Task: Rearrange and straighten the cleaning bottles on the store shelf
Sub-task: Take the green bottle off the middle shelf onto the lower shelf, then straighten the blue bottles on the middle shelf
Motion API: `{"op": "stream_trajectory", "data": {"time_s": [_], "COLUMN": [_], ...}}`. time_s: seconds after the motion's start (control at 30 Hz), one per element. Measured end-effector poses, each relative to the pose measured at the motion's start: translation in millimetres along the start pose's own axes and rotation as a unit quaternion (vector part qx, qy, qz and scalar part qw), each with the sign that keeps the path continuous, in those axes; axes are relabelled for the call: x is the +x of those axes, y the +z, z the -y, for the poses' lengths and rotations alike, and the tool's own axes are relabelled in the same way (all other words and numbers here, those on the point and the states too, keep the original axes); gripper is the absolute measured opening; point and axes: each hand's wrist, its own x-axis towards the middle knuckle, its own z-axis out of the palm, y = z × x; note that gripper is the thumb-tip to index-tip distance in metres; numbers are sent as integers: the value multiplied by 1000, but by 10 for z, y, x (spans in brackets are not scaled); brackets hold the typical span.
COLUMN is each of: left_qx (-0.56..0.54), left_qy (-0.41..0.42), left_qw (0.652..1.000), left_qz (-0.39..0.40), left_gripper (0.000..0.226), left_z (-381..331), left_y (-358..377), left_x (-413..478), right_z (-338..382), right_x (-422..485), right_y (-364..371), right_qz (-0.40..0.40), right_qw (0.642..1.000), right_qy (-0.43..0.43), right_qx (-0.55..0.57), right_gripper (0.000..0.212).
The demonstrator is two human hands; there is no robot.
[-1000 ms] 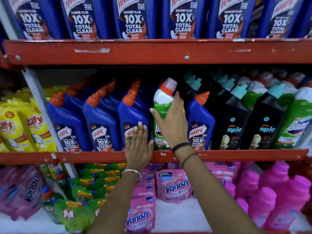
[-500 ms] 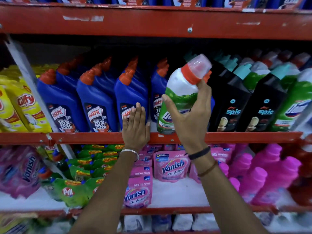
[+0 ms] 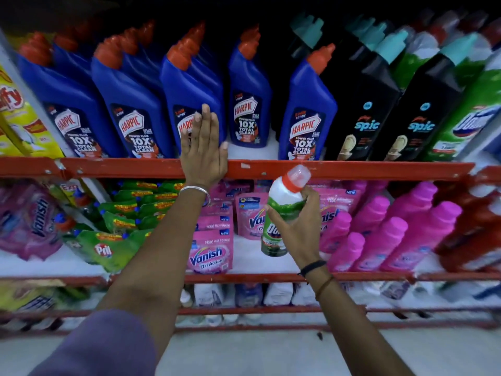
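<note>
Right hand wrapped round green bottle, held clear of shelf.
Left hand flat, empty, bracing blue Harpic bottle; likely steadying the row.

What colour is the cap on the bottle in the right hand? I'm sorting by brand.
Clear cap over an orange-red collar on the green-and-white bottle, seen in the head view.

Looking at a shop aisle: red metal shelving carrying rows of identical Harpic bottles, Spic bottles, Vanish pouches, pink bottles.
</note>
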Motion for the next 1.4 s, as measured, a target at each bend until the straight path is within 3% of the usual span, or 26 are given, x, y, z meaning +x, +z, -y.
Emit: {"op": "stream_trajectory", "data": {"time_s": [0.2, 0.53, 0.7, 0.77, 0.87, 1.0, 1.13, 1.27, 1.4], "left_qx": [-19, -28, -27, -32, -44, -56, -68, -68, -68], "left_qy": [17, -14, -8, 3, 12, 6, -4, -3, 1], "left_qw": [1000, 999, 1000, 999, 999, 998, 998, 998, 998], "left_qz": [-17, -32, -12, -13, -11, -15, -8, -6, -13], "left_gripper": [63, 52, 65, 67, 67, 66, 70, 71, 65], "left_z": [-7, -18, 7, 1, 2, 15, 2, 1, 12], "left_y": [21, 85, 34, 17, 21, 33, 12, 15, 29], "left_x": [37, -3, -5, -29, -42, -23, -2, -6, -10], "right_z": [-539, -856, -783, -637, -178, 655, 1107, 1146, 1126], "right_x": [-42, -176, -271, -244, 11, 712, 1311, 1510, 1513], "right_y": [258, 433, 345, 257, 91, -165, -239, -161, -138], "right_qz": [51, 88, 94, 45, -65, -188, -118, -75, -100], "right_qw": [996, 986, 982, 988, 996, 966, 970, 952, 957], "right_qy": [63, 67, 74, 69, -12, -176, -143, -90, -102], "right_qx": [-33, -128, -144, -128, -63, -25, -157, -284, -252], "right_gripper": [67, 71, 96, 105, 91, 70, 80, 61, 52]}}
